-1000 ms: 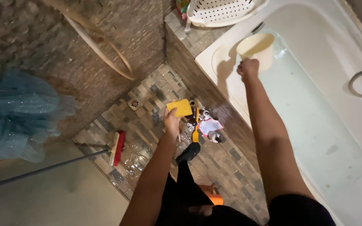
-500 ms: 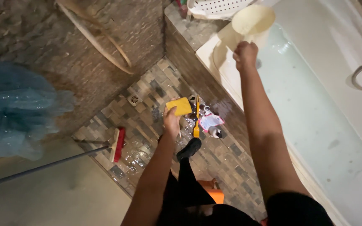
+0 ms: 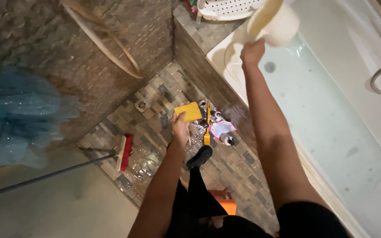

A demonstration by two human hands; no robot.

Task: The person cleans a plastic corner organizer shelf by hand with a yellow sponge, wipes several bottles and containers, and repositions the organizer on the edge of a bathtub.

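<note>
My right hand (image 3: pixel 252 52) grips a cream plastic jug (image 3: pixel 273 21) by its handle, raised and tilted over the far end of a white bathtub (image 3: pixel 367 75) that holds shallow water. My left hand (image 3: pixel 181 127) hangs lower over the tiled floor and holds a yellow sponge (image 3: pixel 188 111) by one edge. Below the sponge, a spray bottle with a pink label (image 3: pixel 223 131) and a yellow-handled brush (image 3: pixel 207 128) lie on the floor beside the tub wall.
A red-headed floor squeegee (image 3: pixel 123 153) with a long dark handle lies on the wet mosaic floor near a round drain (image 3: pixel 142 105). A white perforated basket (image 3: pixel 225 9) sits on the tiled ledge. A blue mesh puff (image 3: pixel 18 114) hangs left. An orange object (image 3: pixel 225 205) lies by my foot.
My right hand has lifted the jug out of the tub water and up toward the tub's far end, tilting it. My left hand has kept the sponge almost still.
</note>
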